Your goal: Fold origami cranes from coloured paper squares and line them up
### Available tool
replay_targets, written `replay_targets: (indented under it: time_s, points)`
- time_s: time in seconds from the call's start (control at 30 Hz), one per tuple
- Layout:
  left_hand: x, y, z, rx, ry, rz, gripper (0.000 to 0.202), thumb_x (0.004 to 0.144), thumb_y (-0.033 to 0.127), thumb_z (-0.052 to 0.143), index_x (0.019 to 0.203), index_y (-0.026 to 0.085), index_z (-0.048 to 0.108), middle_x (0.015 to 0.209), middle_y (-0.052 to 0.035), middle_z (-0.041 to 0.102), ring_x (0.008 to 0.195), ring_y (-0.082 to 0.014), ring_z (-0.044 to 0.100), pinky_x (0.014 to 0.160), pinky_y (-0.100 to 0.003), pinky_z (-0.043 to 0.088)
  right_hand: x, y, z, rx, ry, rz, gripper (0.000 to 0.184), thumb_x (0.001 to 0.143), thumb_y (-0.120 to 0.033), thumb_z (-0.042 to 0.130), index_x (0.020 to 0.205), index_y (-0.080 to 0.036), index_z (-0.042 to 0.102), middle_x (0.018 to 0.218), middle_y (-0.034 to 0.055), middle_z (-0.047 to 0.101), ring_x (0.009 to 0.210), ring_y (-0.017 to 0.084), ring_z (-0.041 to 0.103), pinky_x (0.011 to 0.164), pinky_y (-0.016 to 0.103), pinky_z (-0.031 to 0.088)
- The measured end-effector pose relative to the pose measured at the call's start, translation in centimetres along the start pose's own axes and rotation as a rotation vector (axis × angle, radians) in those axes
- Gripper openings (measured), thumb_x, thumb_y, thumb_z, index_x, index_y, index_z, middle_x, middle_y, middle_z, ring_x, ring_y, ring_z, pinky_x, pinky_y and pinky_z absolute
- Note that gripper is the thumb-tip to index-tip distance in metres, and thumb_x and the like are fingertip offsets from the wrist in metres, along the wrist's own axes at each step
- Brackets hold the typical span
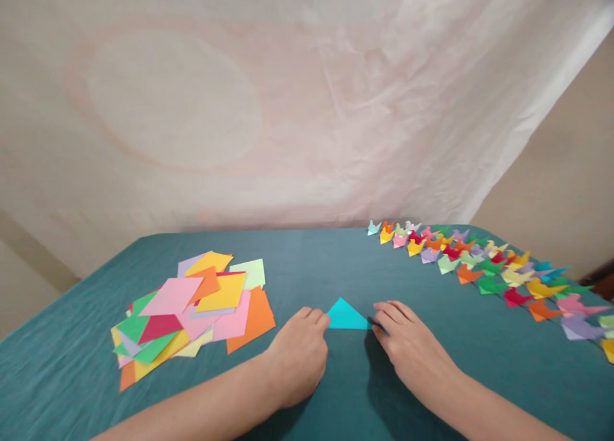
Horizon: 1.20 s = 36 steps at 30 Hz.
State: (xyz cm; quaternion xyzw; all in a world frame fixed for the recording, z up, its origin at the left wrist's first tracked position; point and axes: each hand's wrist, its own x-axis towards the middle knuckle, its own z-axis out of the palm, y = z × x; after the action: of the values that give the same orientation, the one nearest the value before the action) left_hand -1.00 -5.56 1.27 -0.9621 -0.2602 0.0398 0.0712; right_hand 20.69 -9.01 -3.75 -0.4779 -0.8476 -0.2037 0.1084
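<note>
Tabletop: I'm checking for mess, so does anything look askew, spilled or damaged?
Only the colored paper sheets at left look untidy, overlapping at mixed angles, while the origami birds at right stand in rows. Nothing looks spilled; the blue paper triangle shows no damage.

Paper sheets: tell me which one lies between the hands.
The bright blue triangle, its ends at the left hand and the right hand; the other sheets lie heaped to its left.
</note>
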Motion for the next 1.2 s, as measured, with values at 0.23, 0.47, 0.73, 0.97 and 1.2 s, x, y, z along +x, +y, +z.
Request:
replay_targets:
  time_s: [0.23, 0.47, 0.73, 0.97, 1.2]
  points:
    - [-0.2, -0.1, 0.0, -0.006, 0.006, -0.037, 0.017, 0.079, 0.021, 0.051, 0.078, 0.011, 0.065, 0.092, -0.0132, 0.059, 0.093, -0.0266, 0.051, 0.077, -0.038, 0.040, 0.1, 0.9, -0.9, 0.217, -0.059, 0.107, 0.021, 0.075, -0.003, 0.055, 0.075, -0.018, 0.070, 0.085, 0.0057, 0.063, 0.092, 0.021, 0.055, 0.083, 0.036, 0.042]
    - [0.8, -1.8, 0.7, -0.094, 0.109, -0.144, 0.020, 0.086, 0.031, 0.051, 0.082, 0.013, 0.061, 0.082, -0.0079, 0.060, 0.083, -0.0231, 0.055, 0.076, -0.037, 0.042, 2.1, 1.2, -1.0, 0.609, -0.094, 0.254, 0.039, 0.080, -0.010, 0.049, 0.117, -0.020, 0.056, 0.105, 0.0061, 0.059, 0.093, 0.017, 0.057, 0.082, 0.029, 0.048]
    - [1.2, -3.1, 2.9, -0.516, 0.305, -0.197, 0.050, 0.078, 0.033, 0.064, 0.120, 0.020, 0.041, 0.112, -0.0040, 0.057, 0.103, -0.0183, 0.053, 0.088, -0.033, 0.042, 3.2, -0.2, 0.2, 0.951, 0.039, 0.364, 0.048, 0.071, -0.005, 0.052, 0.116, -0.019, 0.046, 0.095, 0.0031, 0.057, 0.070, 0.012, 0.059, 0.063, 0.024, 0.052]
    - [1.2, -2.3, 2.5, -0.530, 0.460, -0.166, 0.040, 0.076, 0.028, 0.065, 0.113, 0.022, 0.050, 0.117, -0.0064, 0.052, 0.109, -0.0202, 0.048, 0.091, -0.035, 0.040, 2.6, -0.8, 0.1, 0.881, 0.169, 0.282, 0.027, 0.077, -0.006, 0.047, 0.100, -0.019, 0.050, 0.095, 0.0048, 0.054, 0.071, 0.013, 0.058, 0.066, 0.026, 0.052]
    - [1.0, -2.6, 2.3, -0.471, 0.432, -0.096, 0.011, 0.085, 0.020, 0.053, 0.090, 0.022, 0.063, 0.096, -0.0023, 0.059, 0.093, -0.0153, 0.052, 0.082, -0.030, 0.040, 2.5, -0.9, -0.8, 0.853, 0.171, 0.135, 0.017, 0.083, -0.014, 0.050, 0.097, -0.019, 0.057, 0.096, 0.0061, 0.055, 0.084, 0.015, 0.056, 0.073, 0.027, 0.050]
